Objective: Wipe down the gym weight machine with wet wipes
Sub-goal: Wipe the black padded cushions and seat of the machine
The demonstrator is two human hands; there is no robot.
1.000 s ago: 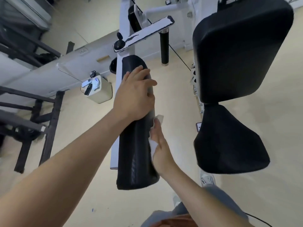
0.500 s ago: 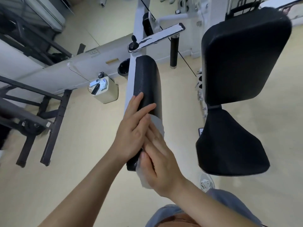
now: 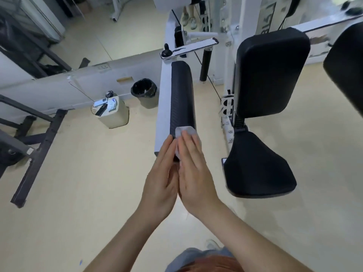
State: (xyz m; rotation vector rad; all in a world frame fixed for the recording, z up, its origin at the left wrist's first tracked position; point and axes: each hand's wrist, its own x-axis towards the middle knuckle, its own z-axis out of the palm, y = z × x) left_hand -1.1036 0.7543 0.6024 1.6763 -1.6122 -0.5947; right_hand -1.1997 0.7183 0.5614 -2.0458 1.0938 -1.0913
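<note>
Wipe (image 3: 185,131) lies on roller pad (image 3: 181,95) under right hand (image 3: 196,177), left hand (image 3: 161,183) alongside.

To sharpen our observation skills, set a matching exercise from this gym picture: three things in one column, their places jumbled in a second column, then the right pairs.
Things:
1. wet wipe
2. bin
3. seat pad

Places:
A. on the floor by the wall
B. below the back pad
C. under the right hand, on the long black pad

Pairs: 1-C; 2-A; 3-B
</note>
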